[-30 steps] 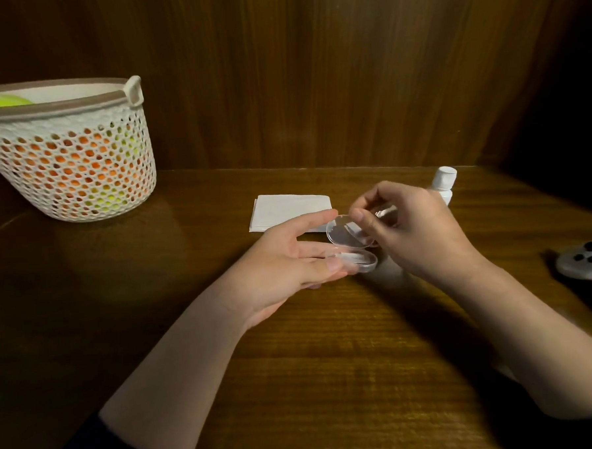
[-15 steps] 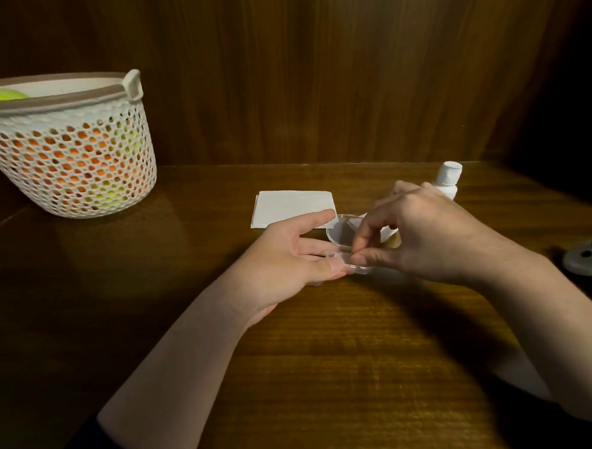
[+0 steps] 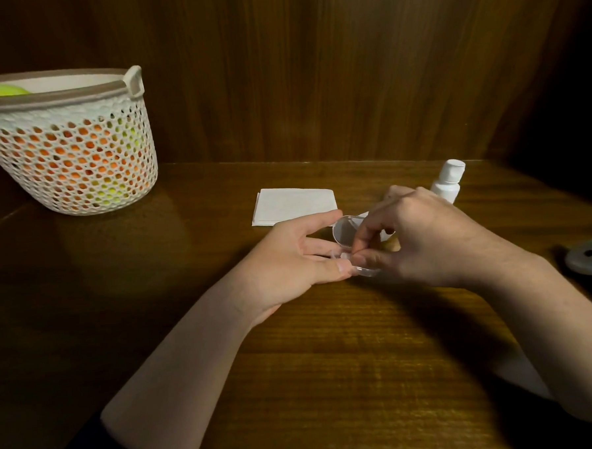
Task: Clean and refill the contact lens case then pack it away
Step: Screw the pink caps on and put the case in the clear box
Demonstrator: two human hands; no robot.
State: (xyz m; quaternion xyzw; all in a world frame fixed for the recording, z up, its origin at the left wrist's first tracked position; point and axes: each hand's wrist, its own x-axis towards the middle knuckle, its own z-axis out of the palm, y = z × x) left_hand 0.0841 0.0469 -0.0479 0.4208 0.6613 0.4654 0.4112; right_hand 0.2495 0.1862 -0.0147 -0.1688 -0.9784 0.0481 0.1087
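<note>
A clear contact lens case (image 3: 343, 231) stands open just above the wooden table, its round lid tilted up. My left hand (image 3: 289, 259) holds it, thumb on the near rim and fingers behind. My right hand (image 3: 433, 244) is curled over the case from the right, thumb and forefinger pinched together at the lower half (image 3: 367, 272). A thin white tool seems to be held in those fingers; its tip is hidden. A small white solution bottle (image 3: 448, 182) stands capped just behind my right hand. A folded white tissue (image 3: 293, 204) lies behind the case.
A white mesh basket (image 3: 62, 109) with orange and green balls stands at the back left. A grey game controller (image 3: 591, 260) lies at the right edge. A wood-panelled wall closes the back of the table (image 3: 329, 360).
My right hand has come down from above the case and now pinches inside its lower half. My left hand and the case have stayed put.
</note>
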